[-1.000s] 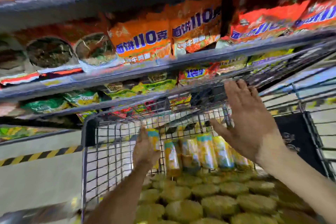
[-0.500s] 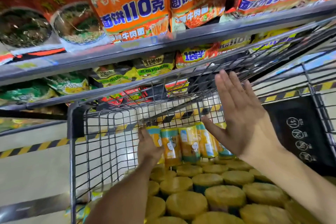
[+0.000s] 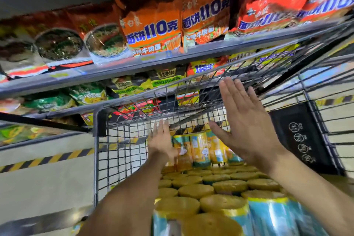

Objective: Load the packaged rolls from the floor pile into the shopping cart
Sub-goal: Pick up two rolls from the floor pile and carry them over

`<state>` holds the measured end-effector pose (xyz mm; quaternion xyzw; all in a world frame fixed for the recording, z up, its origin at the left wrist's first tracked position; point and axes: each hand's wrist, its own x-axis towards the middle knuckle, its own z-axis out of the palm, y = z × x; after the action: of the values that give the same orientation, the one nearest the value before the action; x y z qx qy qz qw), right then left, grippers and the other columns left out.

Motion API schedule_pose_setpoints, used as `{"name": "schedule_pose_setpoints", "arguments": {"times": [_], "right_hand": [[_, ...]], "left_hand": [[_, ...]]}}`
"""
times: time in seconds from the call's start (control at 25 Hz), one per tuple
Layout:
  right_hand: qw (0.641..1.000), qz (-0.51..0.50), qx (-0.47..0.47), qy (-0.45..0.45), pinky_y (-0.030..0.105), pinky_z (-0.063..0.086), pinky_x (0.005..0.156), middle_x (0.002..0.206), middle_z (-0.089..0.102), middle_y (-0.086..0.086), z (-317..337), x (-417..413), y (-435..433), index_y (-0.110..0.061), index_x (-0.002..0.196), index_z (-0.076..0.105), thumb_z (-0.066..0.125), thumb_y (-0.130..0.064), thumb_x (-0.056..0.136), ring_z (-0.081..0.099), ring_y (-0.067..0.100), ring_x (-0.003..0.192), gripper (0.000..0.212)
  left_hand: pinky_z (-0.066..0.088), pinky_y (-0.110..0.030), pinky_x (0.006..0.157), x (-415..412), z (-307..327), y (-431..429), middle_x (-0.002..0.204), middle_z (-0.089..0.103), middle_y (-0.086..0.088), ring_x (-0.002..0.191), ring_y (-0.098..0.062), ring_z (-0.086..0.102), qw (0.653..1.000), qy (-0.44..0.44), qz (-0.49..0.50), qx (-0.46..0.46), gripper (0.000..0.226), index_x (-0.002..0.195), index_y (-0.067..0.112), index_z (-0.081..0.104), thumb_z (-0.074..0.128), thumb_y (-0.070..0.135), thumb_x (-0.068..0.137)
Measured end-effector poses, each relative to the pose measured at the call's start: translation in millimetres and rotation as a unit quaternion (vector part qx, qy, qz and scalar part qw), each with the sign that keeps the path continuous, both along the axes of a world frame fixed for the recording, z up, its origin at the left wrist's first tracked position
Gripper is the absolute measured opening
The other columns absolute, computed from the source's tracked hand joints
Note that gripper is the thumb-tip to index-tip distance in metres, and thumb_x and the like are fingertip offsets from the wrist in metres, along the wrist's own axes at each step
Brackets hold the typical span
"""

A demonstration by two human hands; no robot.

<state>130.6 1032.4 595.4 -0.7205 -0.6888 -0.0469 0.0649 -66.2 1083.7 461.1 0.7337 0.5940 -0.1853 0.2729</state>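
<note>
Two hands reach toward the far end of a wire shopping cart at the centre of the frame. The left hand is blurred, with fingers straight, and lies against or just beside the leftmost of the upright rolls; contact cannot be confirmed. The right hand is raised in front of the same row, palm turned leftward, fingers straight and released, holding nothing. All visible rolls are inside the cart. A lower layer shows packed round yellow ends across the lower centre, and the upright rolls stand on it against the far wire wall.

Likely hazard: the upper row rests on uneven rounded ends and has support only behind it, so a roll could tip forward or sideways once unsupported. A knock from either hand would probably cause the same. With the cart this full, further rolls may slide off.

Shelves of noodle packets fill the upper frame. The floor pile is out of view, the right hand hides part of the row, and the lower right of the frame is smeared.
</note>
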Motion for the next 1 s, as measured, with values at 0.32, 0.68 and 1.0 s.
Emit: {"name": "schedule_pose_setpoints", "arguments": {"times": [0.32,0.68,1.0], "right_hand": [[0.999,0.036,-0.029,0.005,0.045,0.017,0.115,0.148,0.037,0.018,59.8,0.6,-23.5,0.0,0.146,0.031,0.034,-0.056,0.085,0.034,0.035,0.138,0.083],[0.971,0.234,0.021,0.035,0.049,0.015,0.116,0.154,0.023,0.02,177.0,-39.1,-66.4,0.0,0.149,0.018,0.038,-0.06,0.086,0.023,0.039,0.142,0.089],[0.856,0.51,0.041,0.075,0.041,0.001,0.118,0.16,0.001,0.009,248.4,-196.7,-161.1,-0.009,0.152,-0.004,0.036,-0.061,0.092,0.001,0.026,0.148,0.088]], "left_hand": [[0.002,-0.039,0.119,10.8,145.9,-16.0,0.159,-0.01,0.003,0.147,-0.017,-0.007,0.982,-0.081,0.003,0.17,0.116,0.151,0.017,-0.006,0.063,0.067,0.073],[-0.002,-0.044,0.117,-15.5,315.0,-129.9,0.16,-0.005,-0.001,0.147,-0.018,-0.006,0.925,-0.077,0.125,0.35,0.115,0.152,0.015,0.0,0.061,0.069,0.071],[0.004,-0.035,0.119,-146.0,364.6,-349.7,0.158,-0.006,0.004,0.146,-0.014,-0.006,0.815,-0.039,0.39,0.427,0.115,0.152,0.018,0.002,0.065,0.067,0.07]]}}
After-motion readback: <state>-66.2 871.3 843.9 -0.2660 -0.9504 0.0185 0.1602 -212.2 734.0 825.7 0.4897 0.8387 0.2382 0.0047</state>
